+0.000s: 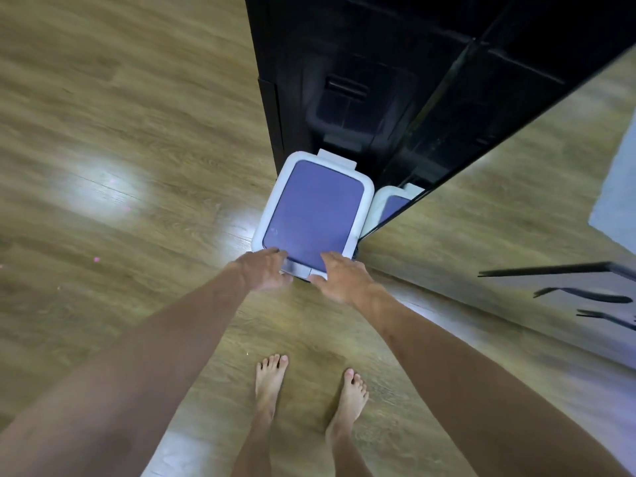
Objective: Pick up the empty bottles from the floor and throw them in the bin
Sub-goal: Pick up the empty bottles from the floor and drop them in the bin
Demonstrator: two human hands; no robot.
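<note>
While my left hand (265, 270) and right hand (340, 277) rested loose-fingered, holding nothing, on the closed bin (313, 208) at frame centre, no bottles showed on the floor (120, 149); likely finished.

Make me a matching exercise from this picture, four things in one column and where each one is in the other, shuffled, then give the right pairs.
Things
1. white bin with purple lid
2. left hand
3. right hand
4. bare feet

Places
A. at the lid's near right edge
B. on the wooden floor, nearest the camera
C. against the black glossy cabinet
D. at the lid's near left corner

Pairs: 1-C, 2-D, 3-A, 4-B
</note>
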